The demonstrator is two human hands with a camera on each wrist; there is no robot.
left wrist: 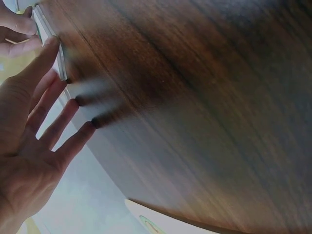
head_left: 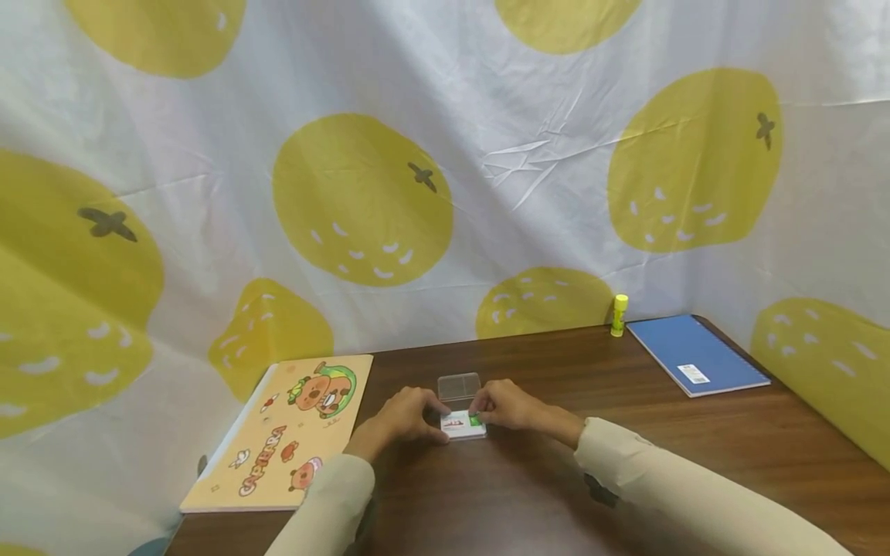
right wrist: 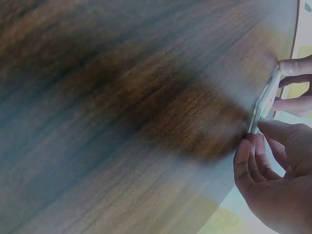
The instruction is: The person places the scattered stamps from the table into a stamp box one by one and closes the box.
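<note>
On the brown table, in the head view, lies a small flat case (head_left: pixel 463 434) with a clear lid (head_left: pixel 459 387) standing raised at its far side. Its white top carries red print, and a small green piece (head_left: pixel 475 421) shows at the right end. My left hand (head_left: pixel 405 417) grips the case's left end between thumb and forefinger; the left wrist view shows the other fingers (left wrist: pixel 74 141) spread, tips on the table. My right hand (head_left: pixel 511 405) bends its fingers at the right end and pinches the green piece, though its fingertips partly hide the contact.
A cream capybara-print board or book (head_left: pixel 278 440) lies to the left. At the back right stand a yellow-green glue stick (head_left: pixel 619 316) and a blue spiral notebook (head_left: pixel 695 351) with a white label. A lemon-print curtain (head_left: pixel 480 216) hangs behind the table (head_left: pixel 556 486).
</note>
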